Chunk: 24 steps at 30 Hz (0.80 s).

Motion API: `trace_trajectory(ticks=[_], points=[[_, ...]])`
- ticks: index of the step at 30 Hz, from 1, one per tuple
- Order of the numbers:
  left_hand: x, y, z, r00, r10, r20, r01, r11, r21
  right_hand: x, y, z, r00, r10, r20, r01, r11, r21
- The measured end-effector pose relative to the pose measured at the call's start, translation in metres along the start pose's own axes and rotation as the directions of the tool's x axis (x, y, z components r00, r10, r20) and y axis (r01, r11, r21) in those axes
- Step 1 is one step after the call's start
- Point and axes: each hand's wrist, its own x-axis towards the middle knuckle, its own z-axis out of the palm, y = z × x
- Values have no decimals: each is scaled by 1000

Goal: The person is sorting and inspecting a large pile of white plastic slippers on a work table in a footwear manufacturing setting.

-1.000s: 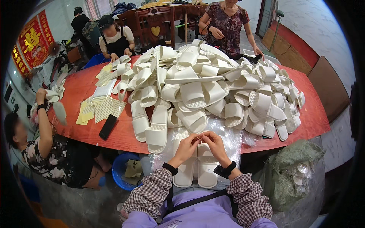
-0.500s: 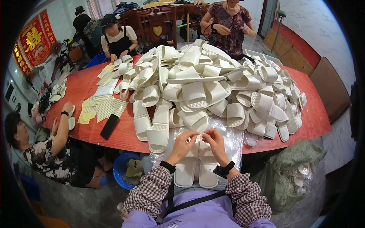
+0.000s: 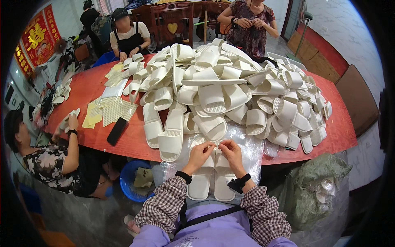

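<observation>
Head view: left hand (image 3: 199, 157) and right hand (image 3: 232, 157) bring fingertips close together over a white slipper pair (image 3: 224, 185) extending past the near edge of the bench (image 3: 331, 138); whether either grasps anything cannot be told. A sleeve (image 3: 265, 212) bump could dislodge the overhanging pair.

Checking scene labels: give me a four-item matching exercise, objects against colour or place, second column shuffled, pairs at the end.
Column 1
1. Slipper pair
2. Phone
3. Bucket
4. Sack

Column 2
A. Black, on the red table
B. Green, at the picture's lower right
C. Side by side beneath the left hand and right hand
D. Blue, below the table's near edge, left of the person

Pairs: 1-C, 2-A, 3-D, 4-B
</observation>
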Motion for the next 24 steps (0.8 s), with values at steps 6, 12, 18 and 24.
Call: trace_trajectory(ticks=[6, 12, 18, 24], points=[[-2, 0, 0, 1000, 20, 13, -19, 998, -55, -2, -2, -1, 999, 35, 28, -34, 998, -51], [-4, 0, -1, 999, 33, 30, -33, 999, -8, -3, 0, 0, 997, 29, 78, -23, 997, -76], [-4, 3, -1, 999, 18, 31, -17, 999, -44, -4, 0, 0, 997, 17, 71, -13, 998, -56], [-5, 1, 0, 999, 45, 28, -43, 995, -95, -4, -1, -1, 995, 67, 70, -61, 995, -74]])
